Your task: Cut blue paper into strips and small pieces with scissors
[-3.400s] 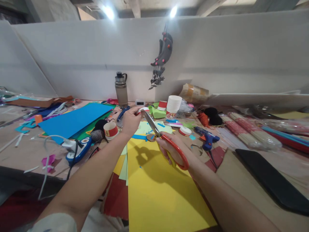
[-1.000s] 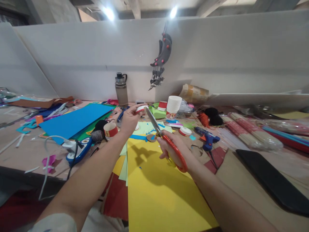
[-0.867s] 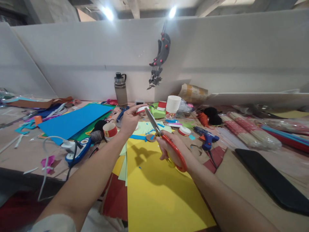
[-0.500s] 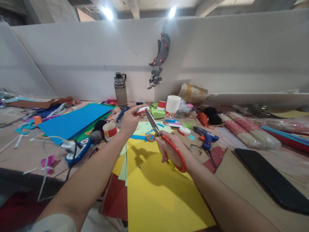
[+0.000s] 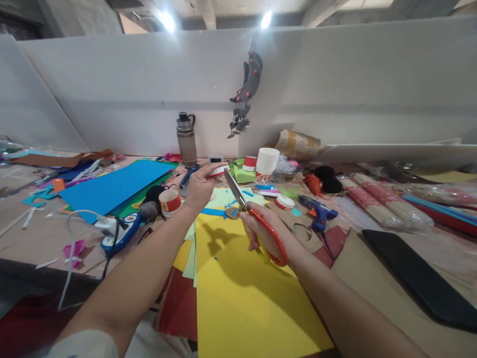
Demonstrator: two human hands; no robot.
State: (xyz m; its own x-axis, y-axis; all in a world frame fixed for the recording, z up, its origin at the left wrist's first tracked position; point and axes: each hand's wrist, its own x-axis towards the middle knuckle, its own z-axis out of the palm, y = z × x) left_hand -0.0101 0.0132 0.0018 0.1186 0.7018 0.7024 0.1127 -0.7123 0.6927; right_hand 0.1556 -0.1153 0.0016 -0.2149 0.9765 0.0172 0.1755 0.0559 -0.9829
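Note:
Raised over the far end of the yellow sheet, my left hand is closed on a red-and-white paper cup piece. My fingers cover part of that piece. My right hand grips red-handled scissors with the blades pointing up and away. The blade tips are right beside the cup piece; whether they touch it I cannot tell. Below lie blue paper scraps and pale green paper. A red-and-white paper cup stands left of my left wrist.
Behind stand a stack of white cups and a water bottle. A blue glue gun and a black phone-like slab lie right. Blue card and a power strip lie left. A grey beaded ornament hangs ahead.
Almost nothing differs. The cup piece in my left hand looks slightly tilted compared with before, and the scissors stay in nearly the same place.

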